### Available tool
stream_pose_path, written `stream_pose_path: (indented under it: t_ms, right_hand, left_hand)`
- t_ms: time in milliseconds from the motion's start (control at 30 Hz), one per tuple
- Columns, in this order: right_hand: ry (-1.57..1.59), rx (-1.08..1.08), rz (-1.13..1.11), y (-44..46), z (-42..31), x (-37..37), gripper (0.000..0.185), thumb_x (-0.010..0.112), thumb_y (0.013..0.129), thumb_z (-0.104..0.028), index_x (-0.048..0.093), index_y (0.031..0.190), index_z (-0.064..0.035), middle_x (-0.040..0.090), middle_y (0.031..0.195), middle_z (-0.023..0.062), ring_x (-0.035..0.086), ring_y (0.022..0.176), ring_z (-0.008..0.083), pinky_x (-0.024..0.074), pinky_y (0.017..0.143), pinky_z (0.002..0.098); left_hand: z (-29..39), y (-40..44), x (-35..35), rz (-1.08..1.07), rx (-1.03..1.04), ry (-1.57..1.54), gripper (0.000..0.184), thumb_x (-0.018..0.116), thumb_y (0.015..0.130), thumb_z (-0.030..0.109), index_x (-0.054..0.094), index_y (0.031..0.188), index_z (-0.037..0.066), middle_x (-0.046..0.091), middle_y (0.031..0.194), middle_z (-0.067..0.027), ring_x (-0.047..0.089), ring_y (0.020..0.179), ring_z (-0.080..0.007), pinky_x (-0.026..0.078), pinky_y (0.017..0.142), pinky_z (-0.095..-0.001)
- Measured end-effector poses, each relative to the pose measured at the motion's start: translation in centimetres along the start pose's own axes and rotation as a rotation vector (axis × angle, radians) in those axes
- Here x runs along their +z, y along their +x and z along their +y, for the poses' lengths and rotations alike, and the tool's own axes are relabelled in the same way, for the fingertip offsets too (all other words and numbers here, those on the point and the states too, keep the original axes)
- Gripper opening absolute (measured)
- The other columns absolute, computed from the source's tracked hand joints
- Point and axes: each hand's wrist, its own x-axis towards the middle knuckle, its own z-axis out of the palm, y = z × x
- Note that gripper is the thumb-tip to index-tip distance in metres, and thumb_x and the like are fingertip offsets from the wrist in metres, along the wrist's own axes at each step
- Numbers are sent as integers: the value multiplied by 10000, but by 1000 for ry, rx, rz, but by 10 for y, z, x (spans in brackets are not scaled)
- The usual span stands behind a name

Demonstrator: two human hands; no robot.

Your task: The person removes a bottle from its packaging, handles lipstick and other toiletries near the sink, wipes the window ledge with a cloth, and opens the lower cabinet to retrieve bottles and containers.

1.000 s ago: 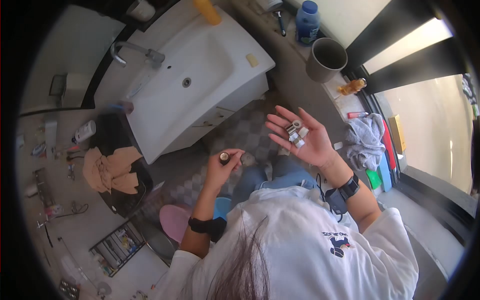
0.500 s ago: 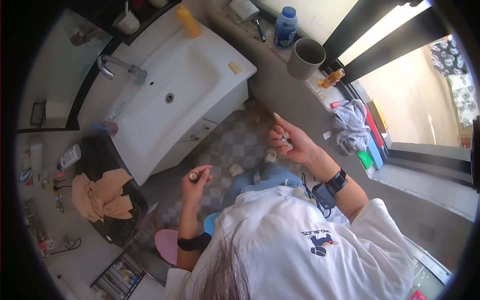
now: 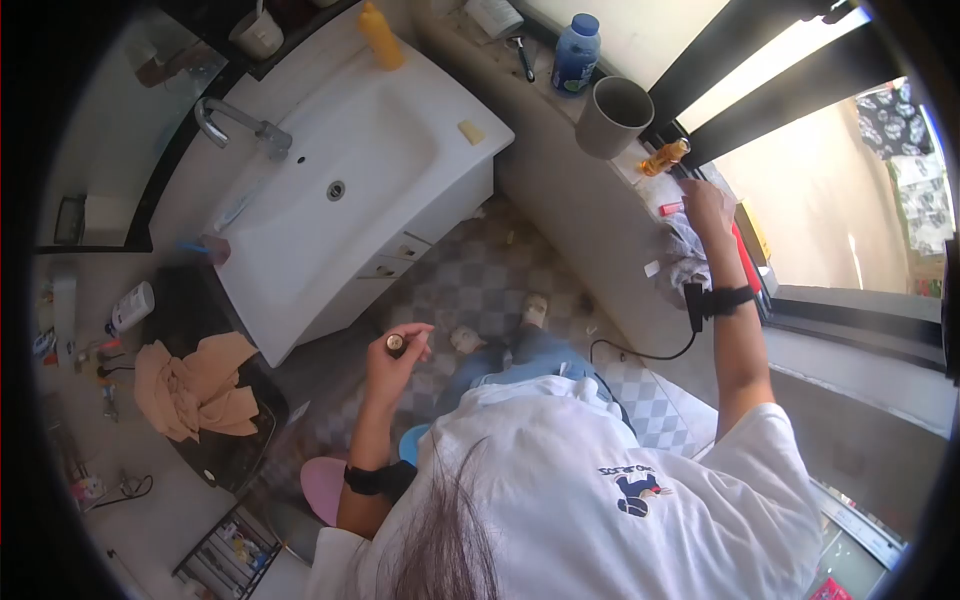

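Note:
My left hand [image 3: 392,362] is closed around a small dark cylinder [image 3: 396,346] with a pale gold, round end facing up; I cannot tell its exact kind. It is held above the floor, in front of the washbasin cabinet. My right hand [image 3: 708,208] reaches over the window sill, its fingers pointing down and partly hidden. Beside its fingertips lies a small red tube [image 3: 671,209], and a small amber bottle [image 3: 664,157] stands just beyond. Below the wrist a grey cloth [image 3: 684,250] is bunched on the sill.
A white washbasin [image 3: 300,250] with a chrome tap [image 3: 245,130] is at the left. A yellow bottle [image 3: 381,38] and a soap bar [image 3: 471,132] sit on it. The sill also carries a grey cup [image 3: 613,118] and a blue bottle [image 3: 576,56]. A tan cloth [image 3: 195,385] lies at the left.
My right hand has moved from above the floor, where its fingers were curled round something small and whitish, out to the window sill. My left hand keeps the dark cylinder, nearly in place.

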Motion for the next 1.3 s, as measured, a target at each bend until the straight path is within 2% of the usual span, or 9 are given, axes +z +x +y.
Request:
stream_pose_path:
  t_ms: [200,533,633,700,767,900,1167,1233,1300]
  right_hand:
    - [-393,-454,-333,45,39,52,137,725,735,-117,679,862,-142,704,852,89,698,888,326,547,774,418]
    - [-194,-439,-279,53,34,25,220,639,926,-221,575,1120,-138,723,932,153,705,899,358,541,737,487]
    - [114,-196,-135,32,5,3,298,608,979,-281,549,1221,-116,729,974,165,716,910,340,533,729,458]
    - [1092,-169,-150,-11,-51,-33,257,633,987,-291,573,1111,-75,691,853,26,616,659,106,463,608,263]
    - [1617,297,-499,-67,-121,-90,160,614,999,-299,562,988,-148,456,712,-65,385,547,24,275,460,186]
    - [2342,317,-1146,-113,-182,-89,174,573,1021,-288,512,958,-138,482,758,-50,388,543,46,265,430,185]
    - [1694,-195,-986,-112,-188,-98,188,680,970,-244,585,906,-95,482,675,-59,403,604,-6,264,477,197]
    - [1373,-621,-325,-115,-198,-87,200,697,958,-244,591,904,-84,503,696,-47,414,597,1,271,482,200]
    - [1488,-522,-536,-118,-197,-91,254,654,983,-288,561,867,-83,486,688,-38,406,589,17,270,477,201]
  left_hand:
    - [2,-12,7,47,-8,-24,171,648,948,100,711,1077,8,660,806,-21,595,715,-89,483,670,-236]
    - [54,-1,22,-29,21,-317,239,678,916,69,661,1143,-5,600,807,0,525,701,-75,427,654,-224]
    - [66,7,29,-95,41,-368,277,685,901,48,654,1174,11,597,836,9,522,697,-71,426,659,-223]
    - [69,16,39,-97,216,-61,401,713,890,63,621,1279,34,601,915,5,522,729,-69,429,692,-216]
    - [79,23,58,-121,397,66,452,734,880,82,608,1313,47,597,945,2,517,749,-65,433,712,-216]
    - [111,26,97,-54,663,57,537,783,854,129,600,1355,62,597,1000,-19,537,849,-61,445,770,-215]
    - [149,27,84,-6,801,199,122,776,854,69,715,948,19,661,895,-39,614,832,-114,477,750,-253]
    - [154,23,85,16,811,215,114,784,847,71,719,926,22,655,871,-38,614,810,-120,480,739,-258]
    - [154,22,84,42,828,234,108,793,840,73,722,905,25,648,848,-37,613,787,-127,483,728,-263]
